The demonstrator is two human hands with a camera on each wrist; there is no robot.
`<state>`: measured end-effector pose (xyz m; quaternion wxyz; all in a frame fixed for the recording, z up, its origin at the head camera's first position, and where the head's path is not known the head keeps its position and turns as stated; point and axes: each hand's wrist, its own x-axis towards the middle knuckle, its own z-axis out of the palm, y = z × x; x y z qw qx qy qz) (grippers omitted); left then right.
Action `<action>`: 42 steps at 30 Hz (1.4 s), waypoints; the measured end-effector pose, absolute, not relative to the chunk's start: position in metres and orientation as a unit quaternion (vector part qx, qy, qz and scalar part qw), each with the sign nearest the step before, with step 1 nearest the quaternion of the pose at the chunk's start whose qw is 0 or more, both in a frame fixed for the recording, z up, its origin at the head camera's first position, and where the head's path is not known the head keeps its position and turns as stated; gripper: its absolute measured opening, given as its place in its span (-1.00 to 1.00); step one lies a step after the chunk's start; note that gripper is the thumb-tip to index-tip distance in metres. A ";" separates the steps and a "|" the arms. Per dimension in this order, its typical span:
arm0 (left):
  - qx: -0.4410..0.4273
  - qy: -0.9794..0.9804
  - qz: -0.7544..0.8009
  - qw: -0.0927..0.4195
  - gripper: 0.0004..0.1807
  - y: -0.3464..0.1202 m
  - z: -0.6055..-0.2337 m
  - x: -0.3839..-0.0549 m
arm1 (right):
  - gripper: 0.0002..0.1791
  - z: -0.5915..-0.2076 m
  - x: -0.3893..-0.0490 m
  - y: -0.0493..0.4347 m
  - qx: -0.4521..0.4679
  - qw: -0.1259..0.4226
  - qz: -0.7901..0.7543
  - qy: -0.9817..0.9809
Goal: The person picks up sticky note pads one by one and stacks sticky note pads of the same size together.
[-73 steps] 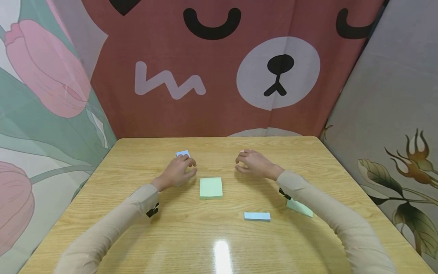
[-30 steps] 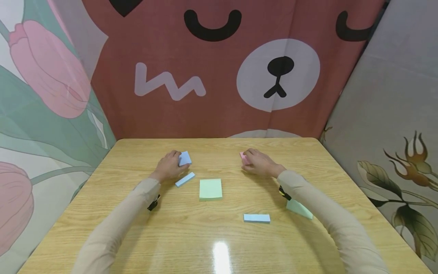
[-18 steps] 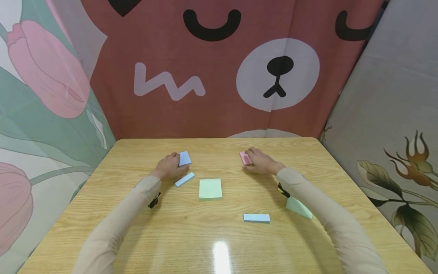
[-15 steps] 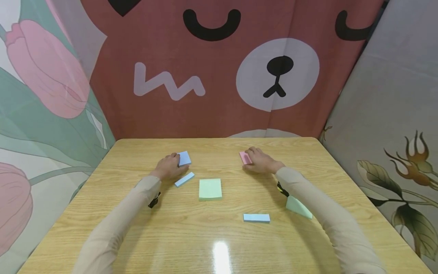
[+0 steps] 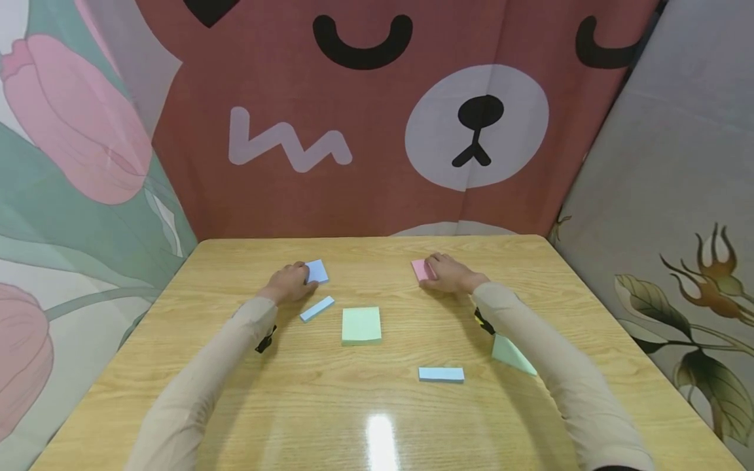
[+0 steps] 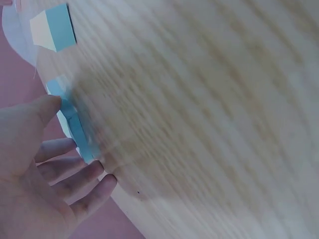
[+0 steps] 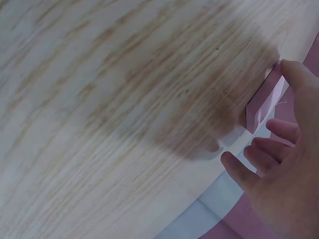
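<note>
My left hand (image 5: 288, 283) is at the left side of a blue sticky note pad (image 5: 316, 271) lying near the back of the table. The left wrist view has the thumb at one end of this pad and the fingers loosely spread beside it. Opposite, my right hand (image 5: 450, 273) is at the right side of a pink sticky note pad (image 5: 421, 270). In the right wrist view, the thumb (image 7: 294, 72) reaches one end of the pink pad, while the other fingers are spread apart. Both pads lie on the table.
A narrow blue note strip (image 5: 317, 309) lies slanted near my left hand. A green sticky note pad (image 5: 361, 326) is in the middle, another blue strip (image 5: 441, 375) in front. A second green pad (image 5: 514, 355) is partly hidden under my right sleeve. Printed cloths surround the wooden table (image 5: 294, 405).
Both hands came down to the blue and pink pads, then drew slightly outward, showing more of the pink pad. The slanted blue strip, hidden earlier by my left hand, is visible now.
</note>
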<state>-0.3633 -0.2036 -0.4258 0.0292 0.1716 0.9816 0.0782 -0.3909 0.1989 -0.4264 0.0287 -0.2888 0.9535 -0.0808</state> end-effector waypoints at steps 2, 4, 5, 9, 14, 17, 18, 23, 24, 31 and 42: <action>0.170 0.981 0.083 0.033 -0.66 -0.205 -0.426 -0.363 | -0.35 -0.427 -0.390 0.199 -0.289 0.034 -0.085 0.953; 0.170 0.981 0.088 0.031 -0.66 -0.205 -0.427 -0.363 | -0.41 -0.428 -0.390 0.199 -0.291 0.035 -0.090 0.952; 0.170 0.981 0.090 0.032 -0.67 -0.205 -0.426 -0.363 | -0.43 -0.428 -0.390 0.199 -0.293 0.035 -0.092 0.951; 0.172 0.980 0.097 0.033 -0.69 -0.206 -0.424 -0.362 | -0.53 -0.432 -0.394 0.201 -0.315 0.020 -0.101 0.943; 0.172 0.980 0.097 0.032 -0.66 -0.206 -0.424 -0.364 | -0.60 -0.431 -0.398 0.202 -0.346 0.012 -0.122 0.930; 0.175 0.979 0.098 0.027 -0.61 -0.206 -0.426 -0.366 | -0.61 -0.427 -0.399 0.201 -0.342 0.021 -0.129 0.931; 0.176 0.979 0.099 0.026 -0.60 -0.206 -0.426 -0.366 | -0.61 -0.426 -0.399 0.201 -0.338 0.027 -0.128 0.932; 0.179 0.979 0.096 0.018 -0.60 -0.205 -0.421 -0.361 | -0.58 -0.426 -0.401 0.200 -0.321 0.034 -0.120 0.939; 0.181 0.979 0.096 0.017 -0.60 -0.205 -0.420 -0.361 | -0.58 -0.425 -0.401 0.200 -0.316 0.036 -0.118 0.941; 0.186 0.978 0.095 0.030 -0.61 -0.207 -0.424 -0.366 | -0.54 -0.428 -0.402 0.198 -0.293 0.044 -0.107 0.949; 0.185 0.978 0.097 0.029 -0.57 -0.206 -0.423 -0.366 | -0.52 -0.431 -0.408 0.199 -0.305 0.025 -0.103 0.946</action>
